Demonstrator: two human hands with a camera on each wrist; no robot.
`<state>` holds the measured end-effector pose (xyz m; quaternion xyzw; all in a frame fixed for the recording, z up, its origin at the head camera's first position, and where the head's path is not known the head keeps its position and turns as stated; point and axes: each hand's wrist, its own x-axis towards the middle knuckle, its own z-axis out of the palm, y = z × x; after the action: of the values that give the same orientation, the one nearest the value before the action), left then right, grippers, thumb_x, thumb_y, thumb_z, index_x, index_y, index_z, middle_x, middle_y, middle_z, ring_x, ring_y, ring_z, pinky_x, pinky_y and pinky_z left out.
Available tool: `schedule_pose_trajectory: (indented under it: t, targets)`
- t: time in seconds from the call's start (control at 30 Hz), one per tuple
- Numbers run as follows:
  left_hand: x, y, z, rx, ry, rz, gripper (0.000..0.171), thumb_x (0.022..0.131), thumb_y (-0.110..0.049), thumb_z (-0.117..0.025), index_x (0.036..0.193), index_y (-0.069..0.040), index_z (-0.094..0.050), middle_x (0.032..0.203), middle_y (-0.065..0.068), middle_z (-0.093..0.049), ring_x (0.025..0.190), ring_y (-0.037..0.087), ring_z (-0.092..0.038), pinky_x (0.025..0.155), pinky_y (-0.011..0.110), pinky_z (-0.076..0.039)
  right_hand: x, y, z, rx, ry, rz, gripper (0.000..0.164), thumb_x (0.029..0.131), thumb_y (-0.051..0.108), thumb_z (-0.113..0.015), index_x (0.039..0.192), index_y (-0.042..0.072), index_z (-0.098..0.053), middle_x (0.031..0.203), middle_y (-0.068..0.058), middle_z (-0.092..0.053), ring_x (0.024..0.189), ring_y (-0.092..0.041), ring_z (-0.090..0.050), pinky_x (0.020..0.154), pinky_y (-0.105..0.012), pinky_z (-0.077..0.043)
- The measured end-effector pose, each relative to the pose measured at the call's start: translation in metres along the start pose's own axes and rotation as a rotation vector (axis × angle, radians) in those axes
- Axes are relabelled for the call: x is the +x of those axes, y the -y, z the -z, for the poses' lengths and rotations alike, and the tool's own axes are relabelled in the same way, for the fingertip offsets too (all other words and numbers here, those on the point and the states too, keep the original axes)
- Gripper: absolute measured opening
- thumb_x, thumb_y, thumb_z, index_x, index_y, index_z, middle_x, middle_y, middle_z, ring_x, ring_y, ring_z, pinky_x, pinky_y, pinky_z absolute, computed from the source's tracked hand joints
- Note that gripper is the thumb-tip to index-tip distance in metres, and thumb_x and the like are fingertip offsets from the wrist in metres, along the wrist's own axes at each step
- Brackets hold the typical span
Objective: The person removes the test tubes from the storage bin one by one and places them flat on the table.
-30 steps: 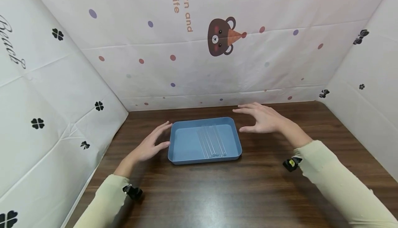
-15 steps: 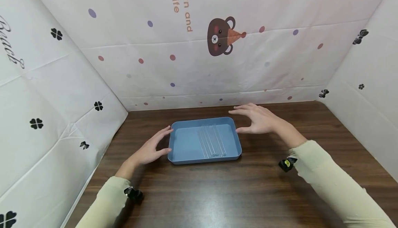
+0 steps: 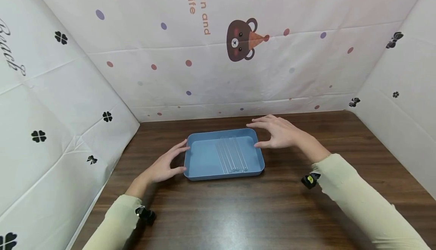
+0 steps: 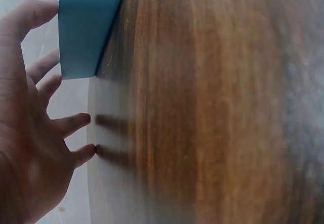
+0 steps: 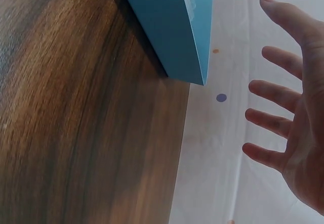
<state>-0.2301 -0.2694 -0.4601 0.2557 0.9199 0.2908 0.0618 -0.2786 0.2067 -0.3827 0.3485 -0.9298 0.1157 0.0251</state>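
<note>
A shallow blue rectangular tray (image 3: 204,155) lies on the wooden table, with several thin clear glass-like rods (image 3: 231,155) side by side in its right half. My left hand (image 3: 163,166) is at the tray's left end, fingers spread, thumb and fingertips right at the rim. In the left wrist view the thumb and some fingers of that hand (image 4: 35,133) overlap the edge of the tray (image 4: 83,31). My right hand (image 3: 281,132) hovers by the tray's right end, fingers spread and holding nothing. The right wrist view shows this hand (image 5: 304,102) apart from the tray (image 5: 162,26).
The dark wooden table (image 3: 231,212) surrounds the tray. A white printed sheet (image 3: 204,83) with dots and a bear hangs behind it, and similar sheets stand at left and right. A small black device (image 3: 145,215) sits at the left cuff, another (image 3: 310,181) at the right.
My right hand has moved left to the tray's right rim. My left hand has shifted slightly down along the left rim. The tray and rods stay in place.
</note>
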Motion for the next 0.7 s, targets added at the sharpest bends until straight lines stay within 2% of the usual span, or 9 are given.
schedule_pose_trajectory:
  t: [0.7]
  targets:
    - [-0.001,0.001,0.0,0.011,0.004,0.004,0.076,0.104,-0.04,-0.075,0.171,-0.014,-0.049,0.19,0.011,-0.026,0.172,0.047,-0.034,0.13,0.082,-0.033,0.016,0.015,-0.004,-0.009,0.027,0.019,0.074,0.095,0.051,-0.085,0.161,0.024,-0.065,0.167,-0.015,-0.062,0.152,-0.045,-0.057,0.112,-0.068,-0.054]
